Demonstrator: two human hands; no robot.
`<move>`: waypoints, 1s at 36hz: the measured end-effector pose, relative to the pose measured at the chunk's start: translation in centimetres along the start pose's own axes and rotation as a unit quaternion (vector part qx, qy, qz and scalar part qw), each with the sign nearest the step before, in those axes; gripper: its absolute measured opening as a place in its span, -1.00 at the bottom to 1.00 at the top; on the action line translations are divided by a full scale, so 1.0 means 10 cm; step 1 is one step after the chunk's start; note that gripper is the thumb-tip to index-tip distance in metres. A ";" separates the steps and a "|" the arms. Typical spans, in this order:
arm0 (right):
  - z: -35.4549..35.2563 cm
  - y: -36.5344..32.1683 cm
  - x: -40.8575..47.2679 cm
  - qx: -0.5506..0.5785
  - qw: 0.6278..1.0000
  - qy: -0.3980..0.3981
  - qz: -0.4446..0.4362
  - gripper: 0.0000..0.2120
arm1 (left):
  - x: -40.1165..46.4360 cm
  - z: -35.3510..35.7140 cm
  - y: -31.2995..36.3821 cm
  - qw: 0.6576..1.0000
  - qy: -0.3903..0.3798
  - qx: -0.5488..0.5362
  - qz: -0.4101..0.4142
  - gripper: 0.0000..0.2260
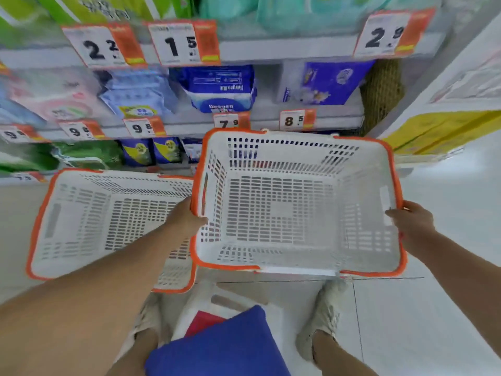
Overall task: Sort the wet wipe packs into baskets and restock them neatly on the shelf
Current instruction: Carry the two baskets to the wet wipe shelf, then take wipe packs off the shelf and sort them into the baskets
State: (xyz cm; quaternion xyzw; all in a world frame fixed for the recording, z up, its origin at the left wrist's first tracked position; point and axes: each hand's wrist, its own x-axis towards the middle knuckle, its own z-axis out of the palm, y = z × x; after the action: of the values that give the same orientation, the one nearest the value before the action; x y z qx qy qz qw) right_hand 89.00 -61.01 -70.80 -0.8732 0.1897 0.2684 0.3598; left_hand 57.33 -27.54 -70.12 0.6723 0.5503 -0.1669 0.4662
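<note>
I hold an empty white basket with an orange rim [295, 147] in the air in front of the shelf. My left hand [187, 217] grips its left rim and my right hand [412, 223] grips its right rim. A second empty white and orange basket [43, 218] lies on the floor to the left, partly under my left forearm. Wet wipe packs stand on the shelf behind: a blue pack [219, 88], a purple pack [330, 82] and a pale blue pack [135, 90]. A white bag [206, 305] with a blue pack [225, 346] and a red one lies between my feet.
Shelves with orange and white price tags [179, 42] fill the upper half of the view. Green packs [86, 154] sit on the lower left shelf. A white and yellow display stand [444, 131] is at the right. My shoes stand on the pale tiled floor [406, 321].
</note>
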 end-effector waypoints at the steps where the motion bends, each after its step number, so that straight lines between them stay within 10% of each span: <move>1: 0.08 0.02 0.13 0.004 1.000 -0.004 0.007 -0.55 | 0.08 0.05 -0.03 1.000 0.001 0.000 0.002 -0.55; 22: 0.79 -0.04 0.50 -0.173 0.984 -0.023 0.042 -0.52 | 0.91 0.35 0.03 0.976 -0.060 0.202 -0.052 -0.57; 26: 0.90 -0.28 0.21 -0.203 0.978 -0.018 -0.033 -0.44 | 0.82 0.15 0.20 0.980 0.022 0.199 -0.005 -0.55; 36: 1.07 -0.76 -0.64 -0.183 0.980 -0.053 -0.054 -0.56 | 0.40 -0.62 0.67 0.978 -0.061 0.148 0.136 -0.74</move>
State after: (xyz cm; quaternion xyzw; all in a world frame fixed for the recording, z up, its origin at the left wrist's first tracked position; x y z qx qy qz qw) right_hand 84.39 -47.27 -69.28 -0.9179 0.0703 0.3245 0.2174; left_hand 62.85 -19.94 -66.92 0.7911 0.3935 -0.2219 0.4124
